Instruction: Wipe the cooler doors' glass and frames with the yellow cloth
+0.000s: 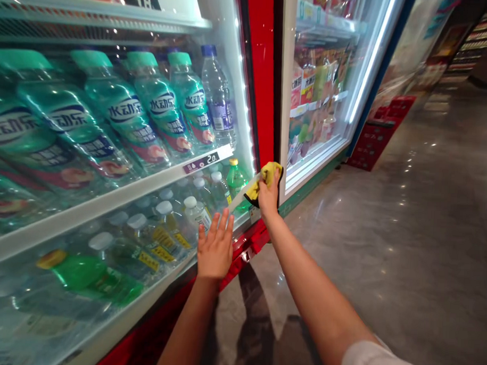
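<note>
Yellow cloth with a dark edge point(252, 192) is bunched in my right hand point(268, 193), against the lower right corner of the glass front of a red-framed drinks cooler point(260, 71). My left hand point(215, 249) rests on the glass near its bottom edge, fingers spread, holding nothing. Behind the glass, teal-capped bottles point(162, 102) stand on a shelf above a price rail point(206, 161). Lower down are white-capped bottles point(190, 203), an upright green bottle point(236, 178) and a green bottle lying tilted point(90, 277).
A second lit cooler point(322, 100) with packaged goods stands to the right of the red frame. Beyond it, a red box point(381, 139) sits on the shiny grey floor point(393, 251). Blurred store shelves point(478, 47) show at the top right.
</note>
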A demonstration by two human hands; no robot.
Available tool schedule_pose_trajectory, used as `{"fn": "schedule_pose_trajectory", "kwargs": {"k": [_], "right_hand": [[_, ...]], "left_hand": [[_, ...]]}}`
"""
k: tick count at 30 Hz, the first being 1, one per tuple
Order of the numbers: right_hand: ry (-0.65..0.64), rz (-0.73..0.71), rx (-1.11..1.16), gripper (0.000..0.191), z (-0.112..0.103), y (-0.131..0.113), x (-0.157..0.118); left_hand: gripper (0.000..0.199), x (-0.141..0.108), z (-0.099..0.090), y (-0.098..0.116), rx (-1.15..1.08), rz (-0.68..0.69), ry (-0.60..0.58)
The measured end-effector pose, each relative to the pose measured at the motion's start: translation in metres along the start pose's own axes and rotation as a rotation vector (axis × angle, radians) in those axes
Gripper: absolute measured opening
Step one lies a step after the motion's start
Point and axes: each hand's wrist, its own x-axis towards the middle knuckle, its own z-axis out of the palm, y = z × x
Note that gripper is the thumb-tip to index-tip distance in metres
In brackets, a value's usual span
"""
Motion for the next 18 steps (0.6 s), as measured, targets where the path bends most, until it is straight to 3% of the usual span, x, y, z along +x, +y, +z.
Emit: {"fn": "schedule_pose_trajectory", "kwargs": {"k": [2, 5, 8, 11, 14, 16, 18], "right_hand": [[-0.023, -0.052, 0.0, 0.072, -0.001, -0.01, 0.002], [-0.091, -0.07, -0.024, 0.075, -0.003, -0.011, -0.025], [-0.091, 0.085, -0.002, 0.077, -0.003, -0.001, -0.045], [-0.025, 0.185, 0.035, 0.076, 0.0, -0.002, -0.033], [-0.08, 0.022, -0.019, 0.077, 0.002, -0.012, -0.028], [-0.155, -0.081, -0.07, 0.08, 0.002, -0.011, -0.046], [-0.194, -0.057, -0.069, 0.083, 0.003, 0.001, -0.073]], "left_hand": [[0.08, 0.0, -0.001, -0.002, 0.0, 0.004, 0.013], [0.08, 0.0, -0.003, -0.004, 0.0, 0.023, 0.034], [0.083, -0.002, -0.004, -0.007, 0.001, 0.036, 0.039], [0.084, -0.004, -0.003, -0.009, 0.002, 0.035, 0.042], [0.086, -0.007, -0.001, -0.009, -0.009, 0.033, 0.047], [0.087, -0.01, 0.002, -0.009, -0.01, 0.037, 0.052], [0.087, -0.013, 0.004, -0.01, -0.001, 0.047, 0.055]]}}
